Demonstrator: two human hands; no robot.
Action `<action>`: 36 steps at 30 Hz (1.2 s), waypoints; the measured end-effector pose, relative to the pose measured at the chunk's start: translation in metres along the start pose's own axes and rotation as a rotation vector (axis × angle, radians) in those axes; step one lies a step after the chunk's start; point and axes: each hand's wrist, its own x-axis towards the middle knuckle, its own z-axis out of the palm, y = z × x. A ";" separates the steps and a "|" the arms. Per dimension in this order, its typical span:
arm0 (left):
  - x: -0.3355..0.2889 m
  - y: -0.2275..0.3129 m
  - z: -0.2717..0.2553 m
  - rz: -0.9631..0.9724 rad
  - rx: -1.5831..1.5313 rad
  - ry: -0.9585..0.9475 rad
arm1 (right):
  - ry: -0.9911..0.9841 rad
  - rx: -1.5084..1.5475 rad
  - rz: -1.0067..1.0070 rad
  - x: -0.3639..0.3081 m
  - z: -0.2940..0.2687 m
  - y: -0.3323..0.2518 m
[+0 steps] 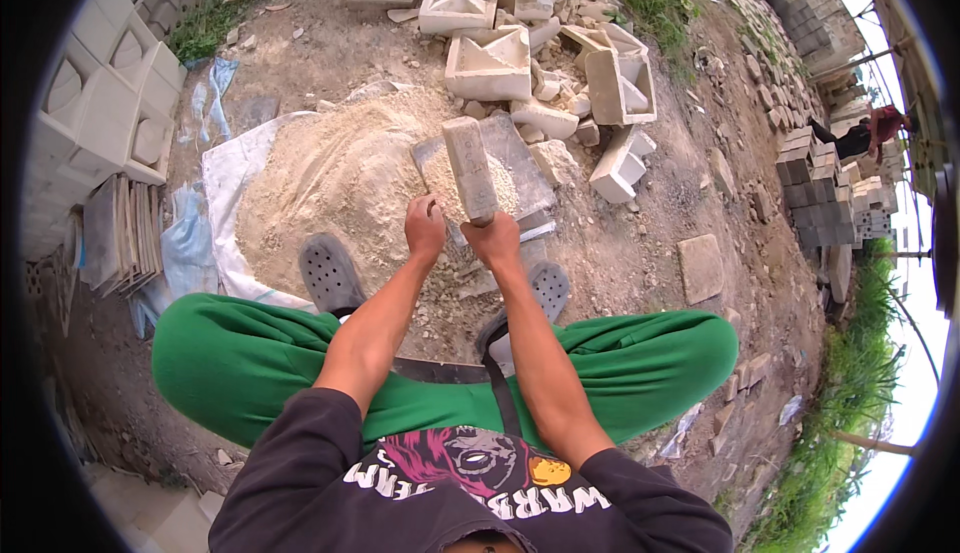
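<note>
My right hand is wrapped round the lower end of a thick, pale block-headed mallet, dusty and worn. The mallet's head is raised toward the camera and hides part of the grey slab beyond it. On the slab lie pale crushed crumbs. Close by on the left, my left hand is curled closed at the near edge of the crumbs; what it holds, if anything, is hidden. A large heap of pale stone grit spreads to the left over a white sheet.
Broken cream moulded blocks lie piled beyond the slab. Stacked pale blocks and thin boards stand at left. My grey clogs flank the work spot. A flat stone lies at right; another person is near grey blocks.
</note>
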 end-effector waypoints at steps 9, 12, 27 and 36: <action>0.004 -0.001 0.008 -0.079 0.069 -0.002 | -0.148 -0.152 0.285 0.017 0.001 0.017; -0.002 -0.007 0.005 -0.121 0.098 0.002 | 0.037 0.126 0.052 0.001 -0.010 -0.017; 0.004 0.019 0.001 -0.146 0.067 -0.064 | 0.036 0.024 0.311 0.011 -0.004 0.045; -0.004 0.022 0.008 -0.043 0.157 -0.160 | 0.040 0.028 0.436 0.017 -0.007 0.093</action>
